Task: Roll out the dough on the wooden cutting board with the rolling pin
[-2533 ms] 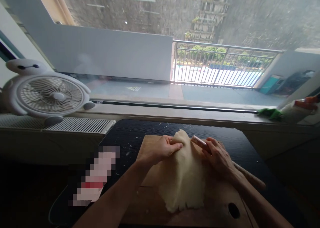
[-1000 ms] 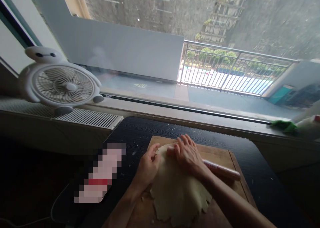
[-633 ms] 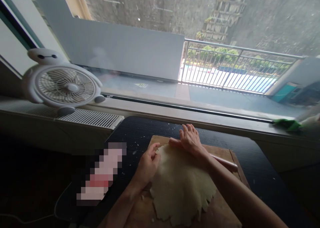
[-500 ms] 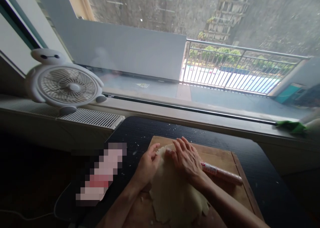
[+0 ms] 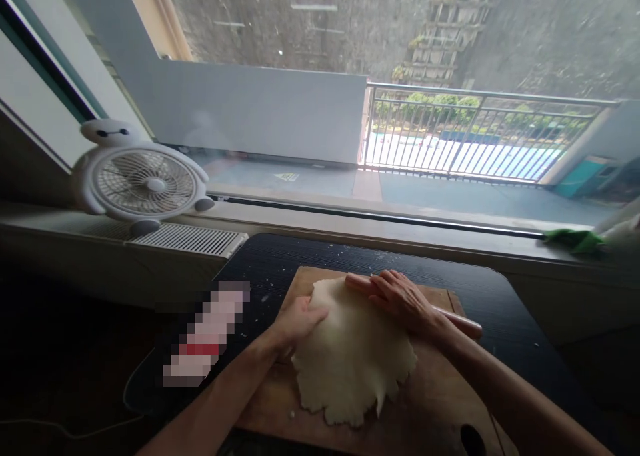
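Observation:
A pale sheet of dough with a ragged edge lies on a wooden board. On its left edge is my left hand, the thumb on top and the other fingers out of sight along the rim, closed on the dough. My right hand is wrapped over the middle of a rolling pin, which looks pinkish and slants across the upper right of the dough. Both ends of the pin show past the hand.
The board rests on a dark table dotted with bits of dough or flour. A pixelated pink-and-red item lies to the left. Behind stand a white fan on a vented ledge and a window; a green cloth is on the sill.
The rolling pin and my right hand have shifted slightly up and right, the pin turning a little. My left hand has moved its thumb over the dough's edge. More of the dough shows flat.

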A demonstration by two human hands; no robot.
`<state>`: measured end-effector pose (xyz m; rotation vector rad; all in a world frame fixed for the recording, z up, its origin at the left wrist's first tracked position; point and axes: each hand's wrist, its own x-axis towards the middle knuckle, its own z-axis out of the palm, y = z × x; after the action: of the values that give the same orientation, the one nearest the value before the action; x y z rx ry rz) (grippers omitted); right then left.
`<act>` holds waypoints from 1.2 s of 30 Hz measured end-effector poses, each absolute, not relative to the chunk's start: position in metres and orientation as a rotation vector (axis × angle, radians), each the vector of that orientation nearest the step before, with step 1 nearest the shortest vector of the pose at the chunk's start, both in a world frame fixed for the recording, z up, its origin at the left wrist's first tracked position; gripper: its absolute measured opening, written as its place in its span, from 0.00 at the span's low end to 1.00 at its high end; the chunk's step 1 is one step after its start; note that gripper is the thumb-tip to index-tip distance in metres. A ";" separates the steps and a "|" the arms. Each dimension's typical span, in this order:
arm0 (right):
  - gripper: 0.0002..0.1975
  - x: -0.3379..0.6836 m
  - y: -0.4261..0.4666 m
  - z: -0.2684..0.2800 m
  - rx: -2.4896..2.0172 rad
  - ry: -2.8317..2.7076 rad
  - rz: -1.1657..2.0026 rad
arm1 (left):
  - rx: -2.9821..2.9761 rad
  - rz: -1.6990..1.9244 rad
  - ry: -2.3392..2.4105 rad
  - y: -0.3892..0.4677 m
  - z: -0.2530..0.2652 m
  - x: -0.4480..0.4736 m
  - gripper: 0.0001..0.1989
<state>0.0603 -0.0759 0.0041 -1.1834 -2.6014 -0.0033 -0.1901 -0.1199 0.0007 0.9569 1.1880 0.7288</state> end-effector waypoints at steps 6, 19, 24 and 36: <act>0.06 0.094 -0.094 0.031 -1.445 -2.418 0.087 | 0.610 1.169 1.181 -0.171 -0.016 -0.150 0.18; 0.14 0.002 -0.137 -0.003 -1.607 -2.307 0.007 | 1.490 0.856 1.414 -0.110 -0.006 -0.201 0.15; 0.15 -0.009 -0.074 0.005 -1.757 -2.217 -0.016 | 1.577 1.088 1.516 -0.107 -0.024 -0.192 0.15; 0.19 -0.016 -0.077 -0.003 -1.832 -2.255 0.070 | 1.357 1.200 1.538 -0.124 -0.020 -0.189 0.19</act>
<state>-0.0159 -0.0768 -0.0025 -1.8316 -2.2549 0.0697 -0.1893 -0.1241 -0.0204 1.3568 1.5381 1.2001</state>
